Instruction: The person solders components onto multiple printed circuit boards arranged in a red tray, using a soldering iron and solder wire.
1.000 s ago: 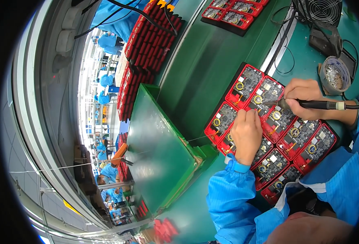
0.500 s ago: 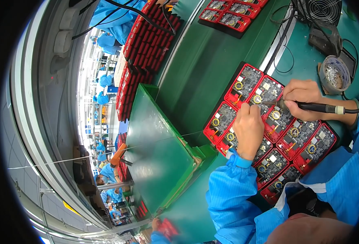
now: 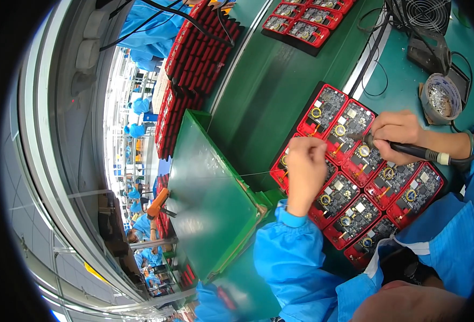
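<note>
My right hand [image 3: 398, 137] grips a soldering iron [image 3: 417, 152], its tip over the circuit boards in the upper middle of a tray. Pinched closed, my left hand [image 3: 307, 169] hovers over the tray's left side. A thin solder wire [image 3: 248, 175] runs from the left toward it; the end at the fingers is too small to see. Beneath both hands lies the tray of red frames [image 3: 361, 189], each holding a dark circuit board [image 3: 341, 196] with a round yellow-ringed part. My left hand hides some of the boards.
A tub of metallic scraps [image 3: 442, 96] stands at the right, near a fan [image 3: 427, 15]. Another board tray [image 3: 301, 24] lies on the green belt [image 3: 269, 80]. Stacked red trays [image 3: 199, 59] and a green box-like partition [image 3: 207, 193] are at left. Other people in blue work beyond.
My left hand has moved left and slightly down, away from the iron's tip, uncovering some boards. The iron has shifted slightly with my right hand. A co-worker's blue sleeve moved at the bottom.
</note>
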### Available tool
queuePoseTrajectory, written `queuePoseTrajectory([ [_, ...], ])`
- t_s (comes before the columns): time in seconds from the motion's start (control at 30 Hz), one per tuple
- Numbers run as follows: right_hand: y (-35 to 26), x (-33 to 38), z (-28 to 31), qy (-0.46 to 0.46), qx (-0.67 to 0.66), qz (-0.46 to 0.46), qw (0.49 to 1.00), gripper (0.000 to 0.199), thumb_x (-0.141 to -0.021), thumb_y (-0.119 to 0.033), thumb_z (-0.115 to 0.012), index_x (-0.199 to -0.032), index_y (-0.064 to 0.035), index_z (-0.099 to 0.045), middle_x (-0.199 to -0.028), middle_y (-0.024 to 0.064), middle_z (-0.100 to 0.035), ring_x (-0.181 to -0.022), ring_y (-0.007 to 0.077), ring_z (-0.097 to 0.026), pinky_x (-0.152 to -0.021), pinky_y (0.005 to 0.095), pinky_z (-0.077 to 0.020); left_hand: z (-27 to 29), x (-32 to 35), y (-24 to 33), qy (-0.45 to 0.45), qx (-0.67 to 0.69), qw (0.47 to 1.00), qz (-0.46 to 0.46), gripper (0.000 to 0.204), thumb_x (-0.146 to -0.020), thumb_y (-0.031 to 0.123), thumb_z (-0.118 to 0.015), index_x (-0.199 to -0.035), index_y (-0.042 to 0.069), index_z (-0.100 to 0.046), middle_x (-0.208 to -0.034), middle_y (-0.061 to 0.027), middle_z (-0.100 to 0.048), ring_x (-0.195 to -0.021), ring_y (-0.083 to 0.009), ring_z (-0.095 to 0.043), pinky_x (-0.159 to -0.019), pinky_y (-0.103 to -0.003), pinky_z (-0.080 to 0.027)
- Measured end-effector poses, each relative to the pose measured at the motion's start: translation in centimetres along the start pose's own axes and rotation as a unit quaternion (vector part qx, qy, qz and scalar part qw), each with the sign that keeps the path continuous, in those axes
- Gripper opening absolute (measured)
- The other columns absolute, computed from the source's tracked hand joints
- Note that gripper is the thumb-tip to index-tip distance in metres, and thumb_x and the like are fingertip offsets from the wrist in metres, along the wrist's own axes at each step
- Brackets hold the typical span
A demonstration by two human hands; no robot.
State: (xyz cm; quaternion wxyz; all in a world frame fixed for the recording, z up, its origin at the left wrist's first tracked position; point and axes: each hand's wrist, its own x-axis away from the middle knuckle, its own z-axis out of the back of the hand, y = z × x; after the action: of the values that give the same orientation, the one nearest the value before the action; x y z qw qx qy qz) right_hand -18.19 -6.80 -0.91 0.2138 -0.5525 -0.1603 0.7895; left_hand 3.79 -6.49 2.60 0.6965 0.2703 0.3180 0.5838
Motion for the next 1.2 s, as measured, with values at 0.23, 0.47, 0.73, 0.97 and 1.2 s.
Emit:
queuePoseTrajectory([
  [0.23,-0.5,-2.2,1.0,0.063,-0.008,-0.025,0.998,0.006,-0.074,0.0,-0.054,-0.068,0.0001,-0.053,-0.068,0.0104,-0.054,-0.06,0.0214,-0.054,-0.052,0.0307,-0.0431,4.2,-3.4,1.0,0.25,-0.197,0.939,-0.128,0.004,-0.076,0.006,-0.062,-0.076,0.004,-0.059,-0.072,-0.0122,-0.054,-0.061,-0.0284,-0.056,-0.054,-0.036,-0.043],
  [0.47,2.4,-5.3,-2.0,0.187,-0.018,-0.08,0.979,0.01,-0.074,-0.001,-0.056,-0.065,0.0012,-0.052,-0.065,0.0076,-0.053,-0.054,0.0147,-0.049,-0.047,0.0274,-0.0372,1.9,-5.9,-0.2,0.172,-0.132,0.965,-0.145,0.002,-0.075,0.005,-0.059,-0.076,0.003,-0.059,-0.076,-0.0145,-0.054,-0.068,-0.0334,-0.054,-0.06,-0.039,-0.044],
  [0.73,4.1,-4.3,-3.2,0.169,-0.024,-0.096,0.981,0.014,-0.072,0.001,-0.055,-0.06,0.0012,-0.048,-0.059,0.008,-0.05,-0.049,0.016,-0.047,-0.045,0.0283,-0.0364,-1.5,-3.3,-2.3,0.108,-0.177,0.96,-0.188,0.006,-0.074,0.007,-0.062,-0.08,0.005,-0.061,-0.073,-0.0098,-0.051,-0.065,-0.0283,-0.055,-0.057,-0.038,-0.044],
  [0.97,4.4,-3.8,-3.5,0.146,-0.021,-0.096,0.984,0.015,-0.071,0.001,-0.055,-0.059,0.0011,-0.047,-0.058,0.008,-0.049,-0.048,0.0168,-0.046,-0.044,0.0285,-0.0357,-2.1,-3.5,-2.4,0.119,-0.24,0.94,-0.214,0.004,-0.073,0.007,-0.064,-0.076,0.007,-0.061,-0.07,-0.0082,-0.05,-0.062,-0.0274,-0.053,-0.055,-0.037,-0.044],
  [1.2,4.3,-3.9,-3.7,0.145,-0.027,-0.094,0.985,0.015,-0.071,0.001,-0.055,-0.058,0.0018,-0.047,-0.059,0.0079,-0.048,-0.049,0.0166,-0.047,-0.044,0.028,-0.0357,-2.2,-3.5,-2.4,0.115,-0.245,0.937,-0.22,0.005,-0.073,0.007,-0.063,-0.077,0.006,-0.06,-0.07,-0.0089,-0.05,-0.062,-0.0276,-0.053,-0.055,-0.037,-0.044],
])
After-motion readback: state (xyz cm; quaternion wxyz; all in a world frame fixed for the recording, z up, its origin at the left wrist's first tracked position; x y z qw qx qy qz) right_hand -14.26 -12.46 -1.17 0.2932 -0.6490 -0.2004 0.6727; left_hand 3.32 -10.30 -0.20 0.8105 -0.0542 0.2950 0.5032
